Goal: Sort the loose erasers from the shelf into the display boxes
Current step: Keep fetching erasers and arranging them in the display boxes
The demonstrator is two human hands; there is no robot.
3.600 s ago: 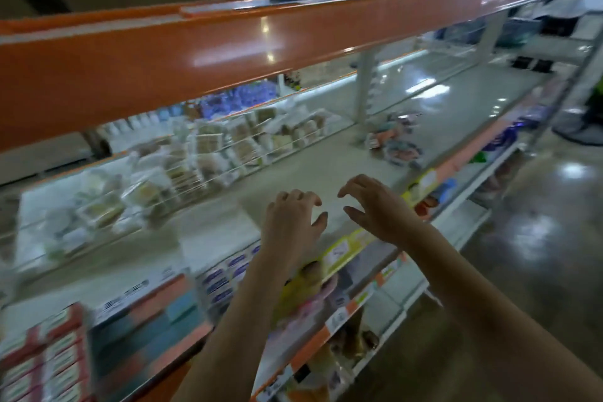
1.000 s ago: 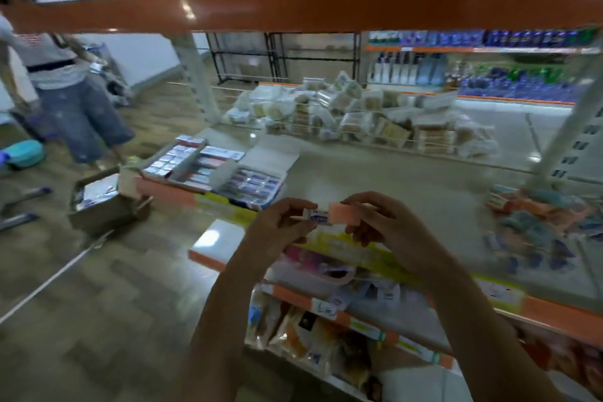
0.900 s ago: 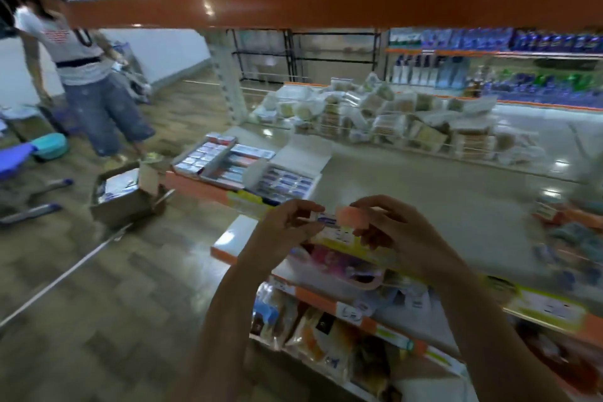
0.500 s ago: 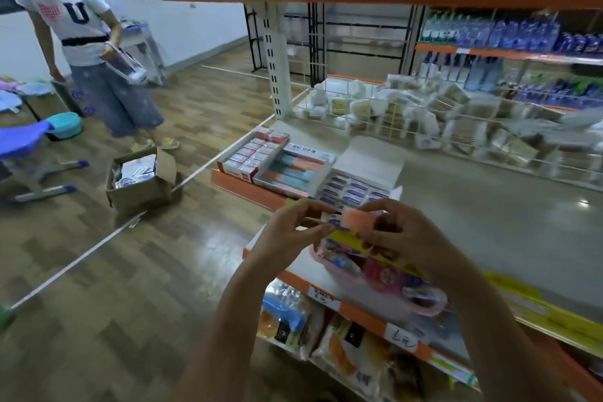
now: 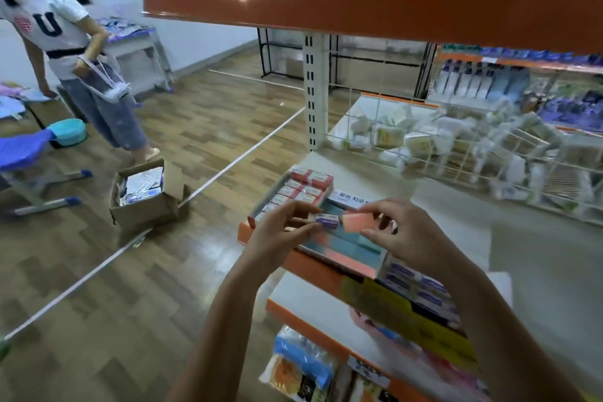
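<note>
Head cam: left hand [image 5: 283, 232] pinches a small white-sleeved eraser [image 5: 326, 219]; right hand [image 5: 404, 235] pinches a pink rectangular eraser [image 5: 355, 221]; open cardboard display boxes [image 5: 295, 191] at the shelf's front edge are half-covered; labels are blurry.

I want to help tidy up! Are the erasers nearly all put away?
Partly: three open display boxes already hold rows. The left hand pinches a white blue-sleeved eraser, the right hand a flat pink eraser. Both remain unboxed.
</note>
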